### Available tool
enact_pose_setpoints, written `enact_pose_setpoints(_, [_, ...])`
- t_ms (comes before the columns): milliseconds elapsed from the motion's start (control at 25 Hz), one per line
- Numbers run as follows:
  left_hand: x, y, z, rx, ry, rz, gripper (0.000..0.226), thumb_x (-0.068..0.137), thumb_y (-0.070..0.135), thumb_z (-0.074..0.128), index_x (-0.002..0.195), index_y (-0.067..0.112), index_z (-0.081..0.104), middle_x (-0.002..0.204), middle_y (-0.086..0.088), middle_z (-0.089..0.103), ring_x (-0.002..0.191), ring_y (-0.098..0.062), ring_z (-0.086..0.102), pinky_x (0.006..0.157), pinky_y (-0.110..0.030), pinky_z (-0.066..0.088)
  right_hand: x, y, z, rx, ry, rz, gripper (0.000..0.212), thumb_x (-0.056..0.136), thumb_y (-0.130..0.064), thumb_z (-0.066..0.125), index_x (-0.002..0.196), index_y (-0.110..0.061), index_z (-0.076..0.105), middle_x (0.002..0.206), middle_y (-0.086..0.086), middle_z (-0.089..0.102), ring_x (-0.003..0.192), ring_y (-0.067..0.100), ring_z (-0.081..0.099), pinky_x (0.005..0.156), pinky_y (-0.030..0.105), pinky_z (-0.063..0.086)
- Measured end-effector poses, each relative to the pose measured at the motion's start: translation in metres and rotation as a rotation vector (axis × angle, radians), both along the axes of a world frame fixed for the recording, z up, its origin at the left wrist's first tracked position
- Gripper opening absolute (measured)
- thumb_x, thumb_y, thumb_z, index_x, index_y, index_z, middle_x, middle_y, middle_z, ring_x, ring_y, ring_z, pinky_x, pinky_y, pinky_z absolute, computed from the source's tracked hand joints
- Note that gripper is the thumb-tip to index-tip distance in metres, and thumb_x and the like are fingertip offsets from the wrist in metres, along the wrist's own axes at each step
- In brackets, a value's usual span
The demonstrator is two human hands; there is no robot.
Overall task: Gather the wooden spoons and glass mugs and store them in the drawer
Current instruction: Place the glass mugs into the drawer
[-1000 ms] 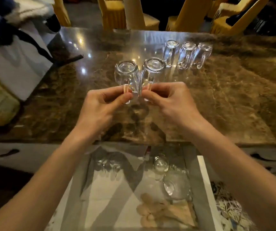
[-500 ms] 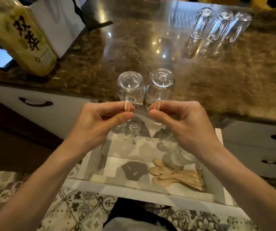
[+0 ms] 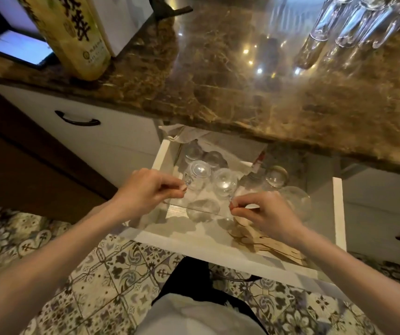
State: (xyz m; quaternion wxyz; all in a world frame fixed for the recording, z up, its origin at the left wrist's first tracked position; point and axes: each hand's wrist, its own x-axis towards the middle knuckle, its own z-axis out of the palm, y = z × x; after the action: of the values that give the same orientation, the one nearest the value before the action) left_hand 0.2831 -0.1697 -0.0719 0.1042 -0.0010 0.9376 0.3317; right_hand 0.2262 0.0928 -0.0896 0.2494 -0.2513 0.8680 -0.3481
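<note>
On the counter [image 3: 242, 93], we find three glass mugs [image 3: 353, 25] in a row at the far right, and a tall package [image 3: 73, 32] near the front left edge. Below the counter's front edge the open drawer [image 3: 338, 213] juts toward us. In it, our left hand [image 3: 150, 189] pinches the left-hand mug [image 3: 197, 174], just beside the right-hand mug [image 3: 224, 183] pinched by our right hand [image 3: 269, 213]. Stored mugs [image 3: 276, 176] lie behind and right of these. The wooden spoons [image 3: 273, 247] lie in the drawer's front right corner.

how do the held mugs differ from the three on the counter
The held mugs are over the open drawer; the counter mugs stand on the marble counter. Left hand and right hand pinch the held mugs' handles; counter mugs are untouched. All clear glass.
</note>
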Motion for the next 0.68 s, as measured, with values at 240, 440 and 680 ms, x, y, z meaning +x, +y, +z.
enact_pose_setpoints(240, [-0.017, 0.026, -0.035, -0.016, -0.149, 0.135, 0.016, 0.077, 0.027, 0.075, 0.091, 0.02, 0.076, 0.089, 0.004, 0.075, 0.077, -0.008, 0.068, 0.075, -0.026, 0.051, -0.007, -0.007, -0.032, 0.14, -0.065, 0.158, 0.009, 0.082, -0.026, 0.07, 0.076, -0.019, 0.073, 0.076, -0.005, 0.073, 0.074, 0.006, 0.062, 0.074, 0.025, 0.046])
enact_pose_setpoints(440, [-0.016, 0.033, -0.055, 0.0, -0.2, 0.245, 0.016, 0.076, 0.023, 0.077, 0.081, 0.008, 0.074, 0.078, -0.007, 0.074, 0.071, -0.012, 0.067, 0.068, -0.029, 0.051, -0.015, -0.016, -0.048, 0.119, -0.095, 0.088, 0.012, 0.082, -0.025, 0.071, 0.071, -0.02, 0.072, 0.072, -0.003, 0.072, 0.067, 0.005, 0.061, 0.061, 0.009, 0.04])
enact_pose_setpoints(680, [-0.022, 0.036, -0.062, 0.066, -0.233, 0.41, 0.012, 0.072, 0.019, 0.08, 0.073, 0.01, 0.074, 0.074, -0.006, 0.074, 0.074, -0.016, 0.069, 0.071, -0.033, 0.055, -0.02, -0.033, -0.06, 0.076, -0.154, 0.068, 0.012, 0.079, -0.02, 0.073, 0.071, -0.028, 0.072, 0.068, -0.016, 0.067, 0.07, -0.004, 0.061, 0.065, 0.009, 0.038])
